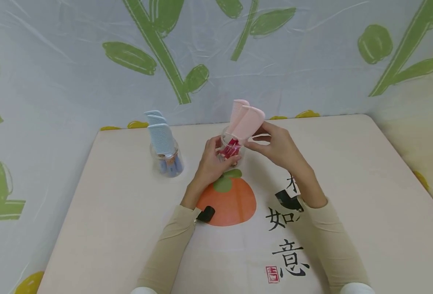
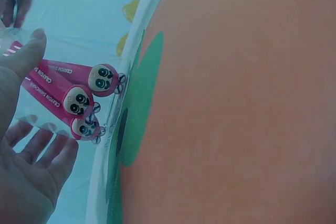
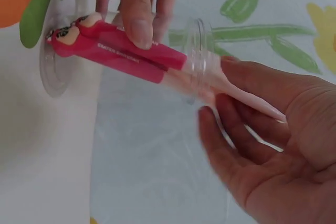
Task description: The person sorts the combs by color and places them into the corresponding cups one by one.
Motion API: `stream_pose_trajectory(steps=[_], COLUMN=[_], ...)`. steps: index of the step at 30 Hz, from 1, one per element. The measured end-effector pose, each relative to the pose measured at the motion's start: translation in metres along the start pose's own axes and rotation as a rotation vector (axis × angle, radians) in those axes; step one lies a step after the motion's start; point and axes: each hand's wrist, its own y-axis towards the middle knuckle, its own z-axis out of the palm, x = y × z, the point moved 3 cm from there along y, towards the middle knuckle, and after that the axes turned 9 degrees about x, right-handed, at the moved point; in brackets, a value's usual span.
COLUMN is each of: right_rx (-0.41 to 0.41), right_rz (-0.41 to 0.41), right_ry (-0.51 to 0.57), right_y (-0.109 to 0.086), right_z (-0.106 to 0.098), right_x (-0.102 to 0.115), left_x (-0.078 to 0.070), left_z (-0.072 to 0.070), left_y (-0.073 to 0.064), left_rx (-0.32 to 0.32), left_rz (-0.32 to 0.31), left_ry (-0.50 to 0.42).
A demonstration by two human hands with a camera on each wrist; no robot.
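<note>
My left hand (image 1: pixel 213 161) grips a clear plastic jar (image 3: pixel 197 40) low on its side, thumb and fingers on opposite sides. Inside stand several pale pink combs (image 1: pixel 246 124) with red-pink handles (image 3: pixel 113 51). Cartoon-face ends (image 2: pixel 77 101) point down at the jar's base, and the toothed heads stick out of the mouth. Just above the rim, my right hand (image 1: pixel 279 145) holds the nearest pink comb along its edge, between thumb and fingers. In the right wrist view, this hand's lower fingertips stand partly apart from the comb.
To the left stands another clear jar (image 1: pixel 171 167) with several light blue combs (image 1: pixel 161 136), handles down. A pale tabletop (image 1: pixel 121 228) carries a printed orange fruit (image 1: pixel 234 202) and black characters (image 1: pixel 289 257). Behind it hangs a sheet (image 1: pixel 73 81) printed with green leaves.
</note>
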Motion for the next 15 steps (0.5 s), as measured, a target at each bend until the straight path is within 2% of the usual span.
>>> stream_pose_trajectory(steps=[3, 8, 15], right_rx=[0.033, 0.068, 0.087], right_rz=[0.031, 0.032, 0.032], right_ry=[-0.018, -0.036, -0.075], right_y=[0.0, 0.0, -0.009], right_z=[-0.003, -0.007, -0.011], right_x=[-0.004, -0.006, -0.012], left_x=[-0.002, -0.007, -0.016], left_z=[-0.001, -0.003, -0.009], left_y=[0.0, -0.001, -0.01], left_rx=[0.008, 0.028, 0.092], left_rz=[-0.017, -0.067, -0.101], left_ry=[-0.007, 0.012, 0.103])
